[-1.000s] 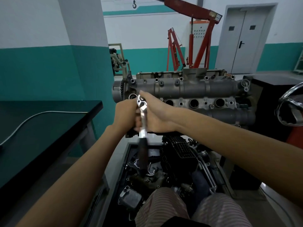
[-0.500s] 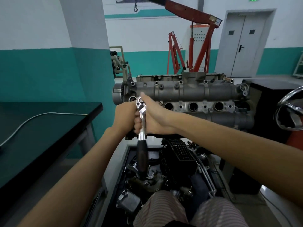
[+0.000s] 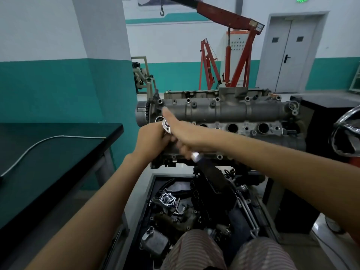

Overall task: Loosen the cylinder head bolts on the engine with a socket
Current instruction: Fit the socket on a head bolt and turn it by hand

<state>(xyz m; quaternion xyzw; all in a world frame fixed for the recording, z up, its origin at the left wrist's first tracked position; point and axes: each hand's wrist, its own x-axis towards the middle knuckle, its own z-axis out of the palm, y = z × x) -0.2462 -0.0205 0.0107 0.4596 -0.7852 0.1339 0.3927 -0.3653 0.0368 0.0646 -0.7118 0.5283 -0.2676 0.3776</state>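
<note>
The grey metal engine [image 3: 224, 121] sits horizontal, open round ports facing the camera. The chrome ratchet [image 3: 167, 127] is seated at its left end, black handle [image 3: 212, 172] angling down-right, blurred.

Your right hand [image 3: 181, 131] covers the middle of the ratchet [image 3: 196, 155], so only its head and its blurred dark grip show. The socket and the bolt under it are hidden behind your left hand [image 3: 151, 138]. Your right fingers are motion-smeared, so their hold can't be read. The steering wheel [image 3: 344, 133] and the counter [image 3: 58, 152] are cut by the frame edges.
</note>
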